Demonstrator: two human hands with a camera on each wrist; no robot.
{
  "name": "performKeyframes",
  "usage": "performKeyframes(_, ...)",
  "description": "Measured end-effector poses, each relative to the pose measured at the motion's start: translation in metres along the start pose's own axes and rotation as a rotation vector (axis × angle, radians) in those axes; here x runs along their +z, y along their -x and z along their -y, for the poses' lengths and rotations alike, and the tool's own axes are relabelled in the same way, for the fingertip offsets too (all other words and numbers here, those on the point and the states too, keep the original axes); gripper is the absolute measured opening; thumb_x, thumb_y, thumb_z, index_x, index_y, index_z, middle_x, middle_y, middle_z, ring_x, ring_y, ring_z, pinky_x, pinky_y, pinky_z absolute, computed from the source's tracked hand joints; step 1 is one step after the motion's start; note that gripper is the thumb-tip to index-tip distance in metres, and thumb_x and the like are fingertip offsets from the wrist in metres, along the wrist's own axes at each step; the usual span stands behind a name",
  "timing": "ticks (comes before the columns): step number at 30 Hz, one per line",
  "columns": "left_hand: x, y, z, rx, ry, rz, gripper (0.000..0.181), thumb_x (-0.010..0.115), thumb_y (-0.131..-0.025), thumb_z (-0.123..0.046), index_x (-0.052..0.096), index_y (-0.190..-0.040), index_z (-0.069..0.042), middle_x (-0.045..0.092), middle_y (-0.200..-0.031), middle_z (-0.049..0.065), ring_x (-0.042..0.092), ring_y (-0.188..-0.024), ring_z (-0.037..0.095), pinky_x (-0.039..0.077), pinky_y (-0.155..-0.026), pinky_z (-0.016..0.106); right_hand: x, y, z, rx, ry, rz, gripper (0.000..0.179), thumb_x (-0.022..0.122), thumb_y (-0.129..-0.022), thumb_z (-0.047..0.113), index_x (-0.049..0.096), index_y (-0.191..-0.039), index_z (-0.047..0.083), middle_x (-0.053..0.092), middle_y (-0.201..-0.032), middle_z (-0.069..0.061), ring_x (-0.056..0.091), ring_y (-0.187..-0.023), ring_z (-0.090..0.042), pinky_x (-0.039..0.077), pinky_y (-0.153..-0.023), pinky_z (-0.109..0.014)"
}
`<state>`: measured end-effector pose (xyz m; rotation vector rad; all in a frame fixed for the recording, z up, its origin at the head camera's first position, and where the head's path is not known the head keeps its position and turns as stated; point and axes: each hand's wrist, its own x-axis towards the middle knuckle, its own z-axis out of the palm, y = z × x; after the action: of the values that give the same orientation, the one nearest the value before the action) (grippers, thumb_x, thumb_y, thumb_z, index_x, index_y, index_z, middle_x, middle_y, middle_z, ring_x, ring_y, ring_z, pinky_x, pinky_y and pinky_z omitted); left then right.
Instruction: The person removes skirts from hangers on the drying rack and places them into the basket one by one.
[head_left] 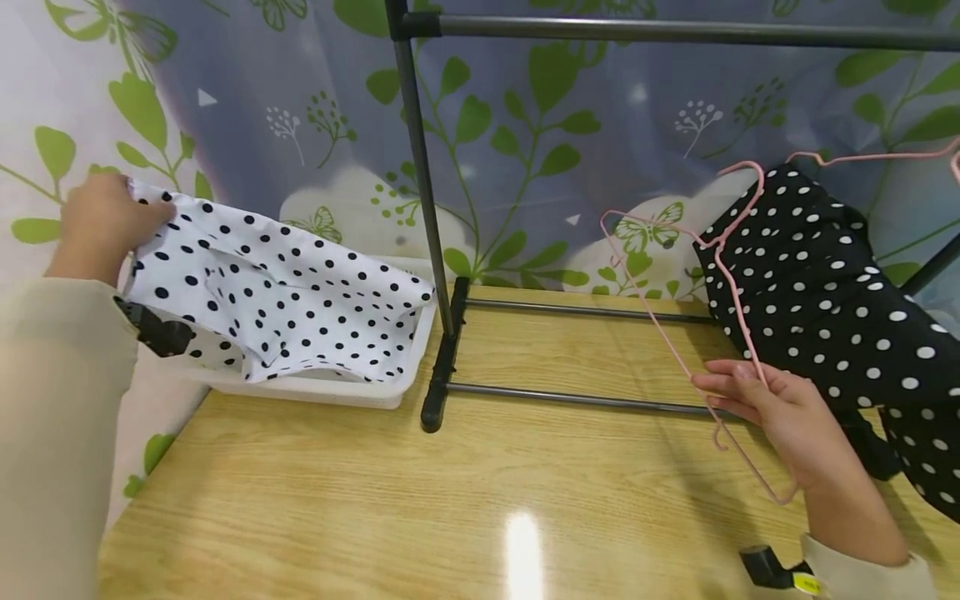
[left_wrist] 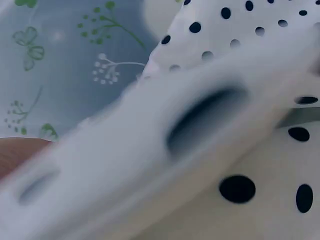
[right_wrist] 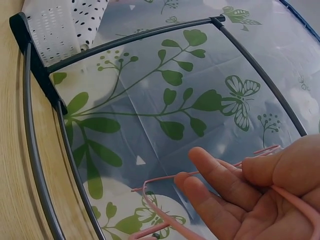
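At the left, my left hand grips the corner of a white cloth with black dots and holds it up. The rest of that cloth lies in a white plastic basket. My right hand pinches a pink wire hanger between thumb and fingers, in front of the rack; the hanger carries nothing. In the right wrist view the thumb presses the hanger's wire against the fingers. A blurred fold of the white cloth fills much of the left wrist view.
A dark metal rack stands on the wooden table, right beside the basket. On the right hangs a black garment with white dots, near another pink hanger. Behind is a leaf-patterned backdrop.
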<state>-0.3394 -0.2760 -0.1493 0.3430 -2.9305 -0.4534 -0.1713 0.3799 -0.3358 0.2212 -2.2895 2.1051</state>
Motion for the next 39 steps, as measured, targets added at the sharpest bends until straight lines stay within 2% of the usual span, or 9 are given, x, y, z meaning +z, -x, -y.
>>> performKeyframes(4, 0.010, -0.002, 0.004, 0.017, -0.005, 0.023, 0.057, 0.047, -0.095, -0.029, 0.039, -0.126, 0.019, 0.043, -0.118, 0.040, 0.041, -0.105, 0.056, 0.034, -0.091, 0.065, 0.000, 0.001, -0.001, 0.033, 0.028, -0.010, 0.025, 0.042, -0.104, 0.028, 0.064, -0.113, 0.021, 0.072, -0.104, 0.009, 0.068, -0.094, -0.003, 0.052, -0.078, -0.015)
performKeyframes(7, 0.019, -0.004, 0.003, 0.038, 0.008, 0.028, 0.053, 0.046, -0.094, -0.024, 0.039, -0.125, 0.018, 0.043, -0.116, 0.038, 0.041, -0.102, 0.052, 0.034, -0.091, 0.065, 0.001, 0.002, -0.001, 0.057, 0.077, -0.016, 0.026, 0.040, -0.104, 0.030, 0.062, -0.114, 0.020, 0.072, -0.104, 0.011, 0.068, -0.093, -0.001, 0.052, -0.078, -0.015)
performKeyframes(11, 0.029, -0.007, 0.001, 0.065, -0.003, 0.082, 0.063, 0.045, -0.094, -0.024, 0.030, -0.142, 0.014, 0.039, -0.131, 0.041, 0.036, -0.118, 0.058, 0.028, -0.102, 0.065, 0.003, 0.001, -0.001, 0.064, 0.152, -0.015, 0.039, 0.037, -0.105, 0.030, 0.057, -0.124, 0.003, 0.071, -0.105, 0.013, 0.067, -0.095, 0.000, 0.051, -0.079, -0.013)
performKeyframes(15, 0.044, -0.010, -0.001, 0.109, -0.025, 0.147, 0.070, 0.046, -0.093, -0.022, 0.019, -0.146, 0.015, 0.037, -0.133, 0.043, 0.033, -0.122, 0.061, 0.026, -0.104, 0.066, 0.004, 0.000, -0.001, 0.066, 0.217, -0.018, 0.051, 0.033, -0.106, 0.030, 0.046, -0.131, -0.013, 0.070, -0.105, 0.016, 0.066, -0.096, 0.001, 0.050, -0.078, -0.011)
performKeyframes(18, 0.057, -0.011, -0.002, 0.125, -0.036, 0.157, 0.068, 0.047, -0.092, -0.019, 0.022, -0.146, 0.014, 0.040, -0.130, 0.041, 0.037, -0.119, 0.059, 0.029, -0.101, 0.065, 0.004, 0.000, -0.001, 0.073, 0.204, -0.013, 0.050, 0.034, -0.106, 0.031, 0.047, -0.130, -0.011, 0.070, -0.105, 0.015, 0.066, -0.095, 0.001, 0.050, -0.079, -0.011)
performKeyframes(23, 0.073, -0.011, -0.010, 0.104, -0.039, 0.164, 0.065, 0.047, -0.094, -0.015, 0.021, -0.150, 0.004, 0.034, -0.139, 0.039, 0.031, -0.122, 0.062, 0.027, -0.100, 0.069, 0.004, 0.000, -0.003, 0.063, 0.132, -0.004, 0.044, 0.037, -0.105, 0.031, 0.052, -0.127, -0.005, 0.072, -0.105, 0.011, 0.067, -0.095, -0.001, 0.050, -0.079, -0.012)
performKeyframes(30, 0.095, -0.007, -0.024, 0.124, -0.119, 0.137, 0.060, 0.045, -0.089, -0.008, 0.034, -0.147, -0.004, 0.042, -0.131, 0.041, 0.044, -0.110, 0.061, 0.039, -0.087, 0.066, 0.006, -0.001, -0.003, 0.066, 0.110, -0.005, 0.033, 0.038, -0.105, 0.031, 0.059, -0.120, 0.010, 0.072, -0.104, 0.011, 0.067, -0.095, -0.001, 0.051, -0.079, -0.014)
performKeyframes(35, 0.110, -0.001, -0.022, 0.149, -0.137, 0.198, 0.058, 0.043, -0.090, -0.005, 0.031, -0.147, -0.002, 0.042, -0.129, 0.043, 0.044, -0.109, 0.062, 0.039, -0.087, 0.068, 0.008, -0.001, -0.004, 0.055, 0.077, 0.001, 0.028, 0.039, -0.104, 0.030, 0.061, -0.116, 0.015, 0.072, -0.104, 0.009, 0.067, -0.096, -0.002, 0.052, -0.080, -0.016)
performKeyframes(39, 0.121, 0.001, -0.019, 0.130, -0.180, 0.224, 0.055, 0.035, -0.095, -0.005, 0.028, -0.150, -0.004, 0.040, -0.131, 0.043, 0.044, -0.110, 0.061, 0.041, -0.087, 0.065, 0.009, 0.000, -0.006, 0.039, 0.053, 0.009, 0.027, 0.040, -0.104, 0.029, 0.062, -0.114, 0.017, 0.072, -0.104, 0.008, 0.067, -0.096, -0.003, 0.052, -0.080, -0.016)
